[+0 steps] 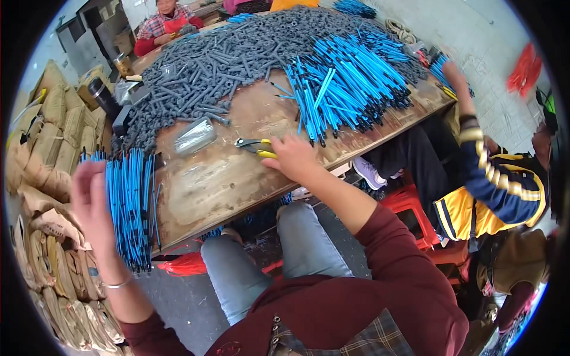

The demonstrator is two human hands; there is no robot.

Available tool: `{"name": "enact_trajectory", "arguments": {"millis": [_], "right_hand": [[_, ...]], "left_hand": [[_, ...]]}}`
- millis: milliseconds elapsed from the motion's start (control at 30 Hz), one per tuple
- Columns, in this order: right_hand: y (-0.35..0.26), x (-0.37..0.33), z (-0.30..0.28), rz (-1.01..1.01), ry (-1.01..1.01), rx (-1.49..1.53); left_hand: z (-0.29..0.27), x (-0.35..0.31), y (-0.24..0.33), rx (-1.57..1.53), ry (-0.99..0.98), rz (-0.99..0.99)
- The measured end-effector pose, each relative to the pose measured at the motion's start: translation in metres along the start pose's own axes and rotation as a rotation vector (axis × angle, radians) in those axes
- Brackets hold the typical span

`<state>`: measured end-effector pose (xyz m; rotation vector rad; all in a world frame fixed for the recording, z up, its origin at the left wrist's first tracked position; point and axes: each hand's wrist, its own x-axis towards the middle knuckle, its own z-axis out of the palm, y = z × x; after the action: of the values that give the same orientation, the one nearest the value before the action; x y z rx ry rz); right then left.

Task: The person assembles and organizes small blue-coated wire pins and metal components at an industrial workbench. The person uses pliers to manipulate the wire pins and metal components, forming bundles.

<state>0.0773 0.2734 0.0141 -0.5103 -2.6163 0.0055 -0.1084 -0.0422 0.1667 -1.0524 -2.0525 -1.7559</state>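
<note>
My right hand (pixel 295 159) rests on the table with its fingers around the yellow handles of a pair of pliers (pixel 255 146), whose dark jaws point left. Beyond my wrist lies a wide heap of blue rods (pixel 350 83) with black ends. At the left edge of the table, my left hand (pixel 92 199) is raised beside a stack of blue rods (pixel 132 202) that overhangs the edge. Its fingers are loosely bent and somewhat apart, and I see nothing in them. A clear plastic packet (pixel 196 136) lies on the wood beyond the pliers.
Grey plastic tubes (pixel 237 50) are piled across the far table. A dark flask (pixel 104 98) stands at the left, near stacked brown sacks (pixel 50 142). Another person (pixel 166 26) sits across; one in a yellow and navy jacket (pixel 504 190) sits at the right by a red stool (pixel 415 213).
</note>
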Motion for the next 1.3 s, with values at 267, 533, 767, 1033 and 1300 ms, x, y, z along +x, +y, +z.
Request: {"name": "enact_trajectory", "arguments": {"millis": [267, 533, 767, 1033, 1300], "right_hand": [[0.057, 0.062, -0.020, 0.141, 0.062, 0.009], [0.105, 0.124, -0.018, 0.336, -0.207, -0.331], [0.048, 0.126, 0.014, 0.077, -0.241, -0.205], [0.038, 0.174, -0.003, 0.022, 0.184, -0.157], [0.013, 0.134, -0.115, -0.084, -0.204, 0.762]], "left_hand": [[0.154, -0.018, -0.027, -0.425, -0.216, -0.143], [0.230, -0.005, -0.063, -0.545, -0.032, -0.149], [0.228, -0.014, -0.088, -0.236, 0.033, 0.110], [0.228, -0.011, -0.089, -0.498, -0.006, -0.283], [0.213, 0.001, -0.094, -1.361, -0.252, -0.891]]}}
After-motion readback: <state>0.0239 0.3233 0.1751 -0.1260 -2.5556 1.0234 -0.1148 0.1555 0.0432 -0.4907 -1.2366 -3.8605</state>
